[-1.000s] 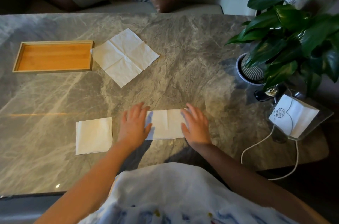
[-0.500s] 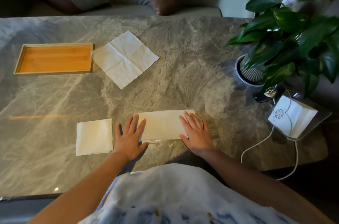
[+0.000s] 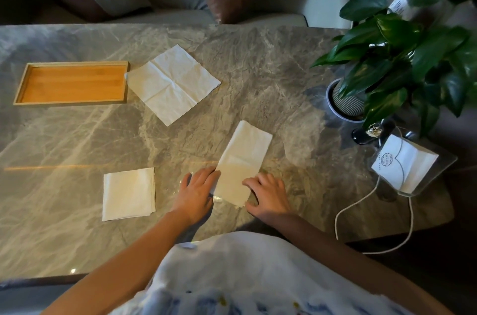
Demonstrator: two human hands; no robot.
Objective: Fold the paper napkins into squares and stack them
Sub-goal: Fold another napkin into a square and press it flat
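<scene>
A white napkin folded in half into a long rectangle (image 3: 244, 158) lies on the marble table (image 3: 258, 69), turned so it runs away from me, tilted to the right. My left hand (image 3: 197, 192) touches its near left edge with the fingertips. My right hand (image 3: 268, 193) rests with spread fingers on its near right corner. A napkin folded into a square (image 3: 128, 194) lies to the left of my left hand. An unfolded napkin (image 3: 173, 83) lies further back, its corner touching the wooden tray (image 3: 71, 64).
A potted plant (image 3: 397, 62) stands at the right edge of the table. In front of it sits a clear holder with a white card (image 3: 405, 163), and a white cable (image 3: 374, 234) loops off the table edge. Sofa cushions lie beyond the far edge.
The half-folded napkin lay crosswise in front of me; it has been rotated about a quarter turn and now points away. Both hands shifted to its near end.
</scene>
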